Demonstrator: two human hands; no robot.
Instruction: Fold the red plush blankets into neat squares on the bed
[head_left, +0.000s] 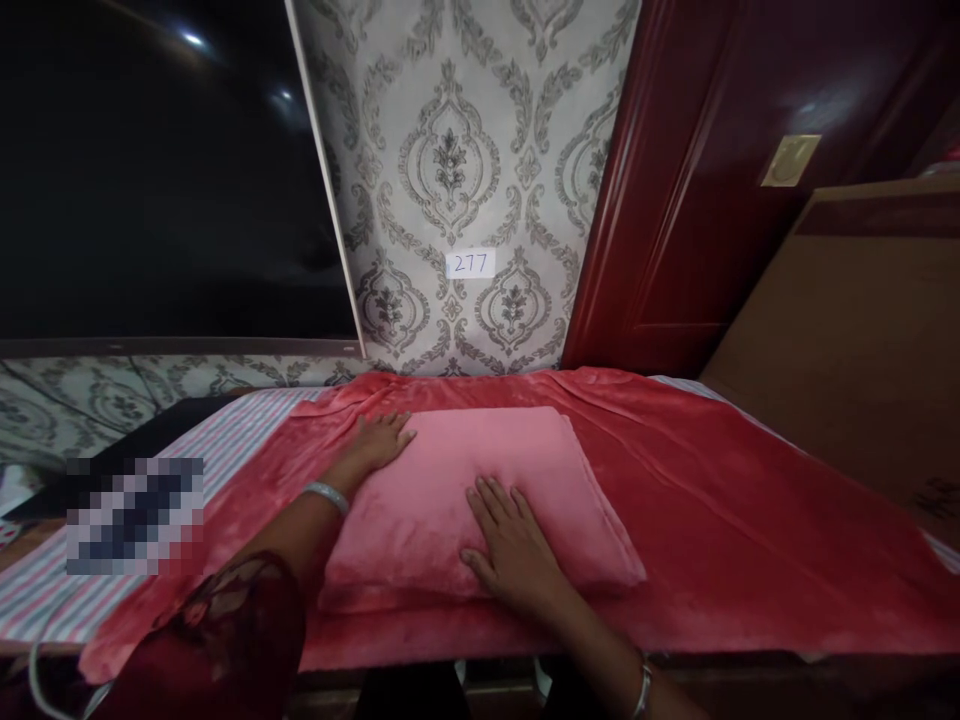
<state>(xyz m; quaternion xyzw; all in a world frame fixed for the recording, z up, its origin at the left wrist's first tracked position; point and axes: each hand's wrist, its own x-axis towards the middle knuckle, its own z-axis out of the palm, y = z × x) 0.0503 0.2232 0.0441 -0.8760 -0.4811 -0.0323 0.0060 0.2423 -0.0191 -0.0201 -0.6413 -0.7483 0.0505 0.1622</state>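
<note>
Our right hand [514, 545] lies flat with fingers spread on the near half of a folded pink blanket [480, 500], gripping nothing, apparently pressing the plush, rectangular bundle flat. Our left hand [379, 440], a bangle [328, 496] at the wrist, rests open-palmed against the bundle's far left corner, seemingly steadying it on a red fleece spread [750, 500] draped over a striped sheet [225, 440]. Beyond, patterned damask wallpaper [450, 150] carries a small label [470, 264], flanked by a dark panel [150, 170] and a glossy maroon door [712, 180].
</note>
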